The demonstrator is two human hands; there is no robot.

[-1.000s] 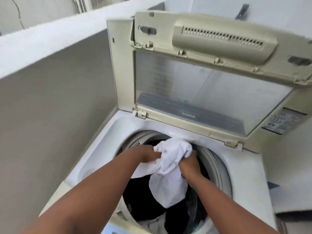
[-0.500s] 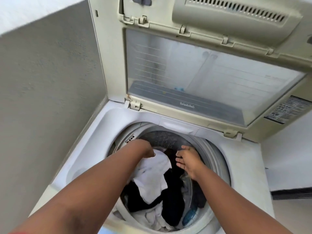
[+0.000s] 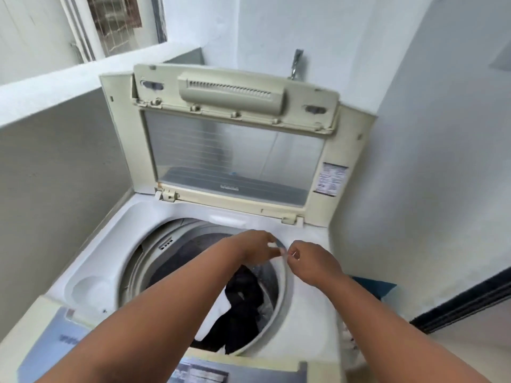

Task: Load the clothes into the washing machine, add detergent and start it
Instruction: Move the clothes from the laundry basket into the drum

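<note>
Already loaded: clothes sit in the drum, detergent and start remain.

Largest first, the washing machine [image 3: 193, 222] fills the centre of the frame, its lid [image 3: 235, 150] standing upright at upper centre, hinged along the back, so the drum mouth faces straight up. Dark and white clothes [image 3: 243, 308] lie heaped in the drum at lower centre, the dark piece running roughly top to bottom. I judge loading done; no detergent is visible and the control panel [image 3: 199, 371] at the bottom edge is untouched. Above the drum's right rim, left hand [image 3: 257, 246] and right hand [image 3: 309, 261] meet fingertip to fingertip, seemingly empty, though blur prevents certainty.
</note>
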